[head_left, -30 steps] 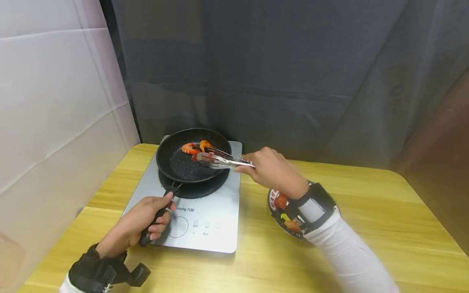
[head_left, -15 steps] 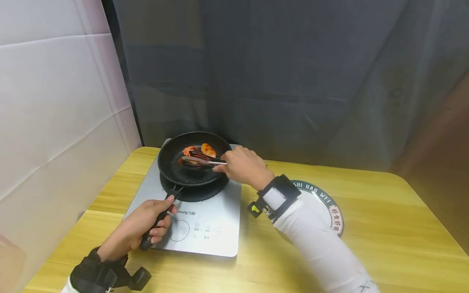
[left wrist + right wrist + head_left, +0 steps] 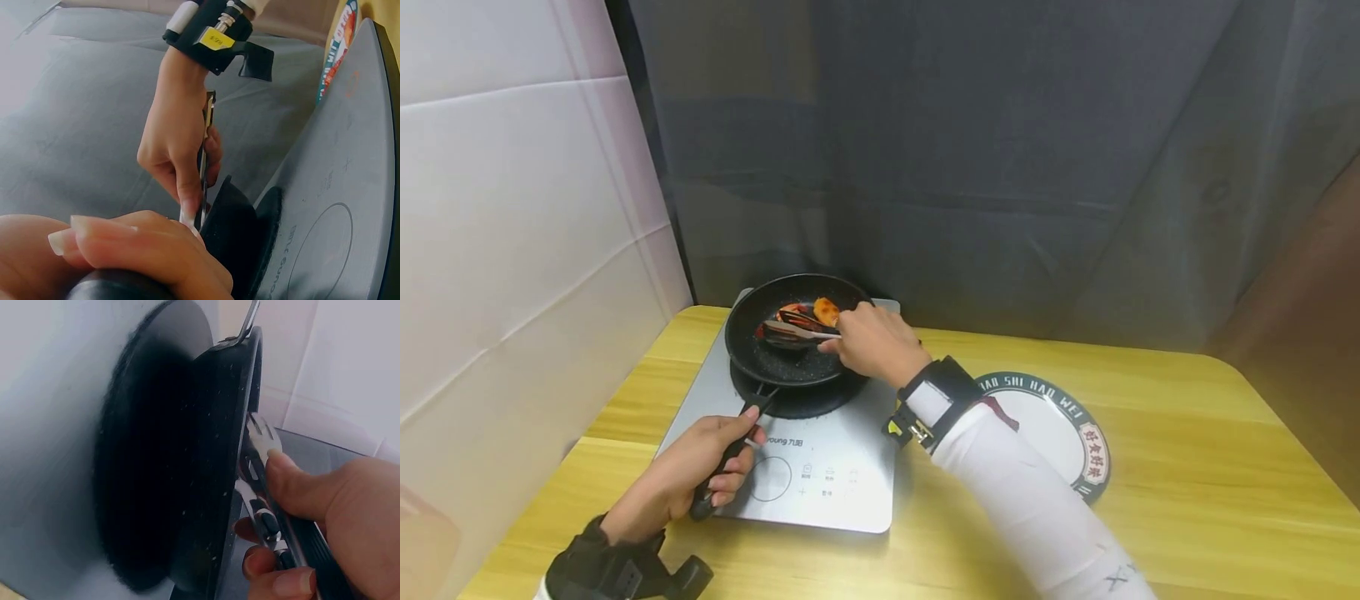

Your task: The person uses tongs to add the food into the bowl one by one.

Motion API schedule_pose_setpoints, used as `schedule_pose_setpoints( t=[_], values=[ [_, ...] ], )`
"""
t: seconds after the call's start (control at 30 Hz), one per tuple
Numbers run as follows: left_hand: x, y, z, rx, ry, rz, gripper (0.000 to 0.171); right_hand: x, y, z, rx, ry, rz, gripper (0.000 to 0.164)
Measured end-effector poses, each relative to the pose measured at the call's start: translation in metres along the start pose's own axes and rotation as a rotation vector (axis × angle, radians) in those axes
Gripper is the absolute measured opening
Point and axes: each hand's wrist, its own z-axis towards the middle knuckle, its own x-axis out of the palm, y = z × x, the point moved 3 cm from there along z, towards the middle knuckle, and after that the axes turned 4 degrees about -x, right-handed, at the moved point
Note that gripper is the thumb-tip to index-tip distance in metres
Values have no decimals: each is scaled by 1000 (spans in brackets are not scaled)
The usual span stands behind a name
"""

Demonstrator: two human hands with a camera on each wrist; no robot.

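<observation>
In the head view my left hand grips the black handle of a frying pan. My right hand holds metal tongs, their tips low inside the pan. An orange-red shrimp lies behind the tips, partly covered by them. To its right is a yellow-orange piece of food. A dark red bit shows at the left of the tips; I cannot tell whether the tongs grip it. In the right wrist view the fingers and thumb close around the tongs beside the pan's rim.
Beneath the pan is a silver induction cooker with a round black zone. A white plate with a green lettered rim lies right on the wooden table, partly under my right sleeve. A grey curtain hangs behind.
My right hand has moved left with the tongs, bringing their tips farther into the pan. More of the plate's right side is uncovered. My left hand keeps its grip on the handle.
</observation>
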Motion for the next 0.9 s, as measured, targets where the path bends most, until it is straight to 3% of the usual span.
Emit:
schedule_pose_setpoints(
  t=[0.33,0.9],
  values=[
    [0,-1,-1,4,-3,-2,44,4,8,9,29,43,1,41],
    [1,-2,-3,-8,-11,-2,44,11,9,15,47,16,-4,37]
  ],
)
